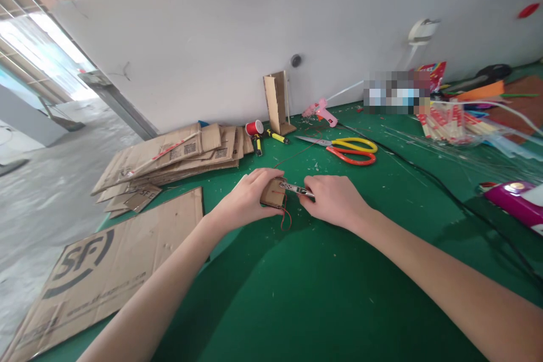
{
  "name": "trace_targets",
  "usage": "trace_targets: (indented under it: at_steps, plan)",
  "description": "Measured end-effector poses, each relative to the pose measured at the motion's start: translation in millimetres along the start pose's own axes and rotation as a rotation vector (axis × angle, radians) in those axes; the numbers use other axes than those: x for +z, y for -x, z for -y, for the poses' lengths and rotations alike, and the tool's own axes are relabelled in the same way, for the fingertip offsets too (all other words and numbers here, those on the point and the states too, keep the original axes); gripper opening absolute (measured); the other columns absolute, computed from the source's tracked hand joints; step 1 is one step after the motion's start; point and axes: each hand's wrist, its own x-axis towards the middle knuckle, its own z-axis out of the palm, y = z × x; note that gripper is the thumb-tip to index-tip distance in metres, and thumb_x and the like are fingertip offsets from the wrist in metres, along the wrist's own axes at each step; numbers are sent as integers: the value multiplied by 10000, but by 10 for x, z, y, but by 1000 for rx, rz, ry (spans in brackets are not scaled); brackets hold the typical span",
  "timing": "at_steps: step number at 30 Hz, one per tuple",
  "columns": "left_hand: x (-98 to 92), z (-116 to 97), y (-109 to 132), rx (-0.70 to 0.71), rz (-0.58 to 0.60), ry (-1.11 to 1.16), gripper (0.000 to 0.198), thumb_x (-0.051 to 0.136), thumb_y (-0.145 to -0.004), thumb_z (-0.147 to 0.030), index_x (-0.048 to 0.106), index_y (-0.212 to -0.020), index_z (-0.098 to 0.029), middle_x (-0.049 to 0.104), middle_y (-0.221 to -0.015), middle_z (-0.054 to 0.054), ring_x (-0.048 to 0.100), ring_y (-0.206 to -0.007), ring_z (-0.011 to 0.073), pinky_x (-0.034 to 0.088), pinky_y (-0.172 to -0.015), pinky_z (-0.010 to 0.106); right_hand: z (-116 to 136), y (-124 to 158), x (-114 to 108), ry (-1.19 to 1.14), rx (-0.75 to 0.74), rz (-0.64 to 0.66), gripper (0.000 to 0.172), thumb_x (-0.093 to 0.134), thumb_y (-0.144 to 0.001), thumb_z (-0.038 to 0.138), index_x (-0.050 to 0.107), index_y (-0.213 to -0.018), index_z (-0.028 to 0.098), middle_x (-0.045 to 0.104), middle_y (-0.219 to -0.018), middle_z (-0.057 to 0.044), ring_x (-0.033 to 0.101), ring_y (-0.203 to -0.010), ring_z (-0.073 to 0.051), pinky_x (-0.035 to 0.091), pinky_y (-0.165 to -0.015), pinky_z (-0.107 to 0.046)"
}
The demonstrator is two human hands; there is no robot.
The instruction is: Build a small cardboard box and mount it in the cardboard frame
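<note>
Just above the green tabletop, my left hand [250, 198] is closed around a small cardboard box-like piece [271, 197], thumb and fingers on opposite edges. A thin red thread [287, 220] runs over that piece and hangs in a loop beside it. My right hand [328, 198] grips a slim silver tool with small holes [299, 189]; its tip meets or overlaps the upper right of the cardboard piece. Whether it touches, I cannot tell. Scissors [350, 150] with yellow and red handles lie beyond my right hand.
Cardboard sheets [169, 164] are stacked at left, with a large SF-printed sheet [127, 260] nearer. A red thread spool [254, 128], folded cardboard [275, 104] and a pink glue gun [321, 112] stand by the wall. A black cable [436, 184] crosses the right side near a purple object [513, 201].
</note>
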Motion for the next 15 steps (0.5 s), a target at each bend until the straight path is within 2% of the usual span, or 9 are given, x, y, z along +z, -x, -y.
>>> trace_targets:
  at_steps: [7, 15]
  plan:
    - [0, -78, 7, 0, 10, -60, 639, 746, -713, -344, 418, -1257, -274, 545, -1286, 81, 531, -1177, 284, 472, -919, 425, 58, -4, -16, -7, 52, 11, 215, 463, -847, 362, 554, -751, 193, 671, -700, -47, 636, -620, -214, 169, -467, -293]
    - [38, -143, 9, 45, -4, -43, 625, 729, -735, -326, 413, -1272, -290, 537, -1282, 57, 500, -1209, 266, 446, -991, 438, 98, -16, -67, -21, 91, 51, 176, 486, -821, 354, 555, -774, 199, 678, -717, -47, 636, -635, -217, 189, -469, -290]
